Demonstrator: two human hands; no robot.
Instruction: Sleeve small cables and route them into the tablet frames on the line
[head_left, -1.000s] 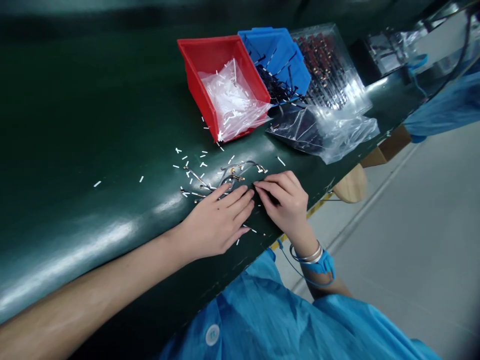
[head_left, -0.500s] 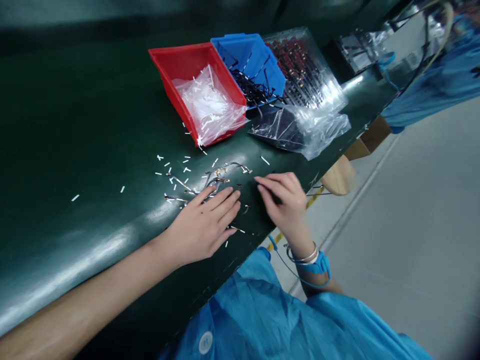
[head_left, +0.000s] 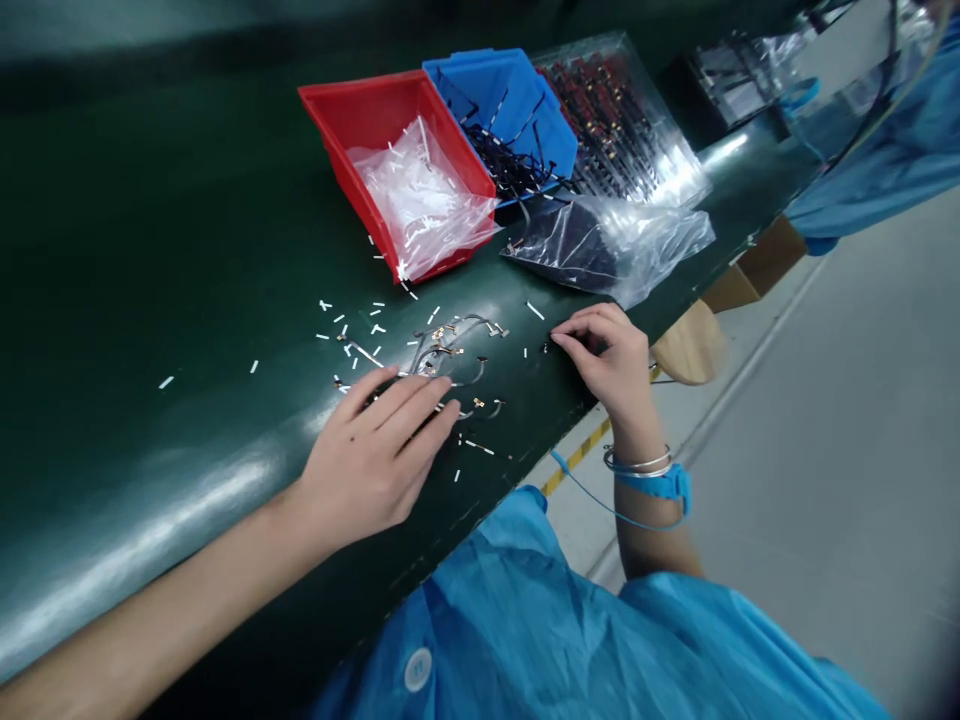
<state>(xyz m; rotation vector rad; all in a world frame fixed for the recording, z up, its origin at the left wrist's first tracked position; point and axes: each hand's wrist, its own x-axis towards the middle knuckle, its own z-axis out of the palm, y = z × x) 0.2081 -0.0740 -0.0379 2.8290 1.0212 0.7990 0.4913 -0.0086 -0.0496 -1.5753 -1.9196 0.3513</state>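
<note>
My left hand [head_left: 375, 450] lies flat on the dark green bench [head_left: 150, 300], fingers stretched out and together, tips touching a small pile of thin wires with gold ends [head_left: 450, 355]. My right hand [head_left: 611, 360] rests near the bench's edge, further right, its fingers curled and pinched on something tiny that I cannot make out. A blue strap and silver bangles [head_left: 649, 475] circle that wrist. Short white tube pieces [head_left: 352, 325] are scattered on the bench around the wires.
A red bin [head_left: 352, 115] with a clear bag of white pieces stands behind the wires. Beside it is a blue bin [head_left: 510, 90] of black wires, then a clear tray [head_left: 615, 120] and a plastic bag [head_left: 607, 245]. Another person's blue sleeve [head_left: 885, 170] is at the far right.
My right hand has moved right and away from my left hand, towards the plastic bag, and its fingers have pinched together. The left hand has slid back slightly, uncovering more wires.
</note>
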